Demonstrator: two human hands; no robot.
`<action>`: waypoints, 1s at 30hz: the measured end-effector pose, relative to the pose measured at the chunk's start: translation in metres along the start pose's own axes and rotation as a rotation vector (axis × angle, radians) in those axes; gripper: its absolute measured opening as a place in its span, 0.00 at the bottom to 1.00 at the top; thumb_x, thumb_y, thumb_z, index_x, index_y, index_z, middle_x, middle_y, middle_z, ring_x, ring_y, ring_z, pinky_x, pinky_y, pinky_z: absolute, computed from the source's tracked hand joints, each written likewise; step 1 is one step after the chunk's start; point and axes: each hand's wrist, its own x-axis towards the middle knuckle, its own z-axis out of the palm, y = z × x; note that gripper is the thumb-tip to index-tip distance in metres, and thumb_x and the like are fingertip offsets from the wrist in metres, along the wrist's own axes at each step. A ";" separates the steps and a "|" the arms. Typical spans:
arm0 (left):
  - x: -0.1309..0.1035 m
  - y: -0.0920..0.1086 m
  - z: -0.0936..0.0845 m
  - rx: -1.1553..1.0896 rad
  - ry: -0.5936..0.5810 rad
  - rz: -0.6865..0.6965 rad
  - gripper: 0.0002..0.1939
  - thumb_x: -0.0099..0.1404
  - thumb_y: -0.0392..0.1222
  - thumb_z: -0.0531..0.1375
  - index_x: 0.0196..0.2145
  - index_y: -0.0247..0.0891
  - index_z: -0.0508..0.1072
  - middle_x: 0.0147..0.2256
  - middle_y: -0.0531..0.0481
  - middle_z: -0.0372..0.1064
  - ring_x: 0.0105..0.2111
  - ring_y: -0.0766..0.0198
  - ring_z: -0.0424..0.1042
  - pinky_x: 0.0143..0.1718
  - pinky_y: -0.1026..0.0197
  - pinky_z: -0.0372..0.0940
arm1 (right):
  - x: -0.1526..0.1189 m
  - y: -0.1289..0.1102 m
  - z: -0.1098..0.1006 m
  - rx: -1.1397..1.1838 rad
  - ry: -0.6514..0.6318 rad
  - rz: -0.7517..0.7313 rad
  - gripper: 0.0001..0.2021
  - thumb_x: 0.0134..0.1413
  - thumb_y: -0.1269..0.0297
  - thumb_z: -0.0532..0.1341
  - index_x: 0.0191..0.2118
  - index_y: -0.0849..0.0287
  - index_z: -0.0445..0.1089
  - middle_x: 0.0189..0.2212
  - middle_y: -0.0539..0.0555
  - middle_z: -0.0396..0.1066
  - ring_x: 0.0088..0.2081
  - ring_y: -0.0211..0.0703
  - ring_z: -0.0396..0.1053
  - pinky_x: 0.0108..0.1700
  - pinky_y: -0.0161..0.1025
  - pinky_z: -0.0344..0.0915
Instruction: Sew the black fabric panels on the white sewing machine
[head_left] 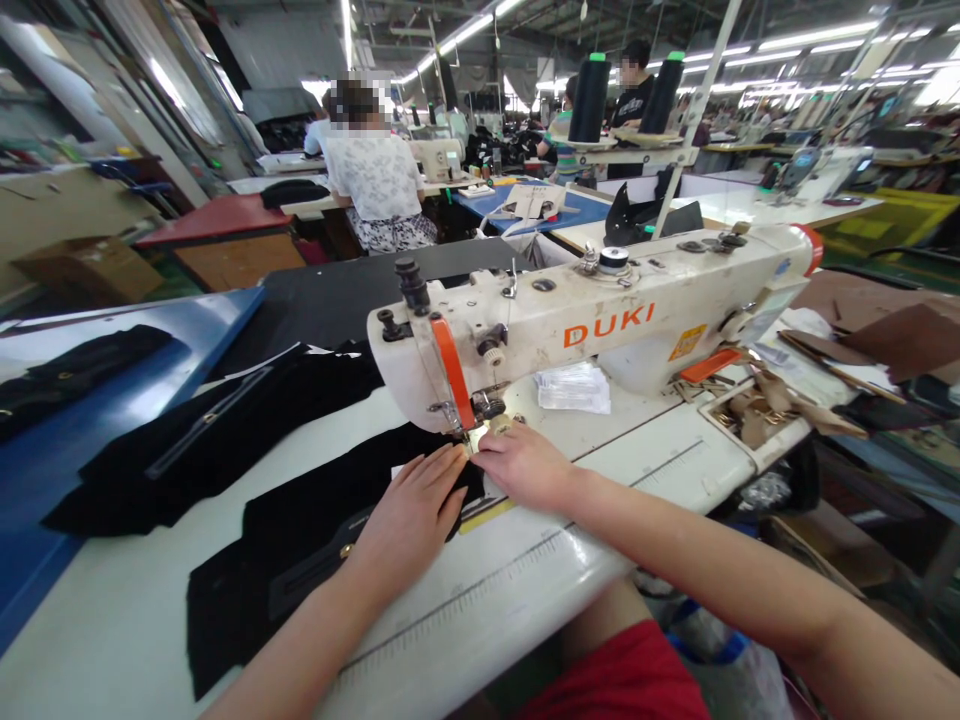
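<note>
A white sewing machine [525, 330] with orange "DUKI" lettering stands in front of me. Black fabric [300, 510] lies on its bed, running under the presser foot area. My left hand [412, 510] rests flat on this fabric, fingers stretched toward the needle; a zip-like strip with a gold-coloured fitting [346, 551] shows beside the wrist. Close to the needle, right of the left fingertips, my right hand [525, 467] has its fingers drawn together at the fabric's edge. Whatever they pinch is hidden. A small white piece [397, 472] peeks out behind my left hand.
Another black piece with a zip [210, 430] lies to the left. White labels [574, 388] are stacked under the machine arm. A tray of small parts [757, 415] sits at right. Thread cones [590, 100] stand behind; a person [375, 180] sits further back.
</note>
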 end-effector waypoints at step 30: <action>-0.083 0.013 -0.045 0.329 0.169 -0.177 0.38 0.64 0.57 0.55 0.66 0.34 0.54 0.67 0.36 0.46 0.66 0.40 0.46 0.61 0.36 0.52 | -0.013 -0.005 -0.003 0.100 0.203 -0.004 0.09 0.59 0.74 0.56 0.37 0.61 0.74 0.33 0.57 0.71 0.36 0.45 0.63 0.42 0.43 0.62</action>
